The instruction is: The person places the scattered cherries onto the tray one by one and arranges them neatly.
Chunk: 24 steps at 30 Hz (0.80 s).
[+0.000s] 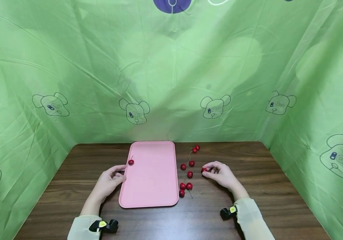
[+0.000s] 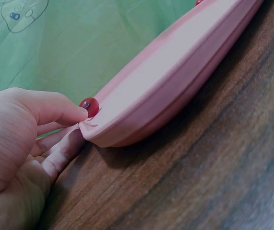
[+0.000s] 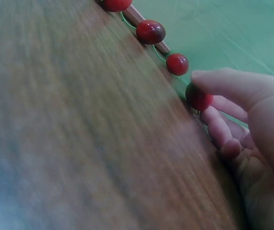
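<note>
A pink tray [image 1: 148,180] lies on the table, and my left hand [image 1: 107,181] pinches its left rim between thumb and fingers. In the left wrist view, the thumb of the left hand [image 2: 26,124] is at the top of the rim [image 2: 122,134] and other fingers are lower beside it. One red cherry [image 1: 131,162] with a stem sits inside the tray by its left edge. Right of the tray, my right hand [image 1: 224,175] pinches another cherry [image 1: 204,170] between thumb and fingertips, low over the table; this held cherry [image 3: 198,97] also shows in the right wrist view.
Several loose cherries [image 1: 190,174] lie in a rough column along the tray's right side, some joined by stems. The brown wooden table [image 1: 258,186] extends on both sides. Green printed cloth [image 1: 174,73] encloses it at the back and sides.
</note>
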Available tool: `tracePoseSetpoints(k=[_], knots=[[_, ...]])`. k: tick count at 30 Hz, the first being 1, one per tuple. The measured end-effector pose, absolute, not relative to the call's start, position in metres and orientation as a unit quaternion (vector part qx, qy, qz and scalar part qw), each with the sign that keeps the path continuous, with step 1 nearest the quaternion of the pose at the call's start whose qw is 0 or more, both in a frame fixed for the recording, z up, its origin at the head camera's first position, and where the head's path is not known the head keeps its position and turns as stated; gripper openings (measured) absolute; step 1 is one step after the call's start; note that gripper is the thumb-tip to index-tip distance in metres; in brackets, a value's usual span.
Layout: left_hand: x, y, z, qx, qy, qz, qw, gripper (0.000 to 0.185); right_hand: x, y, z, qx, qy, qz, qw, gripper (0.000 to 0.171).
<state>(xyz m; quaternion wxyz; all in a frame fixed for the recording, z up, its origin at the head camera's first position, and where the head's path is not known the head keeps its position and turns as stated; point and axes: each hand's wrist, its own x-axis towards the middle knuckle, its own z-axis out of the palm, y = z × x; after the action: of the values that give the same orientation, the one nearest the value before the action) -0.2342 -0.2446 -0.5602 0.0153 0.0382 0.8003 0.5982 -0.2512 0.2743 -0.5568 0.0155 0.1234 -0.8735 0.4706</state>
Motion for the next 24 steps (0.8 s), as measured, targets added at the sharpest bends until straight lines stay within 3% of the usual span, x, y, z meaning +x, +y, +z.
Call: tracePoseSetpoints(k=[24], knots=[[-0.2344, -0.2447, -0.5599, 0.04, 0.81, 0.584, 0.012, 0.047, -0.2503, 0.2741, -0.5552, 0.118, -0.869, 0.481, 0.006, 0.021]])
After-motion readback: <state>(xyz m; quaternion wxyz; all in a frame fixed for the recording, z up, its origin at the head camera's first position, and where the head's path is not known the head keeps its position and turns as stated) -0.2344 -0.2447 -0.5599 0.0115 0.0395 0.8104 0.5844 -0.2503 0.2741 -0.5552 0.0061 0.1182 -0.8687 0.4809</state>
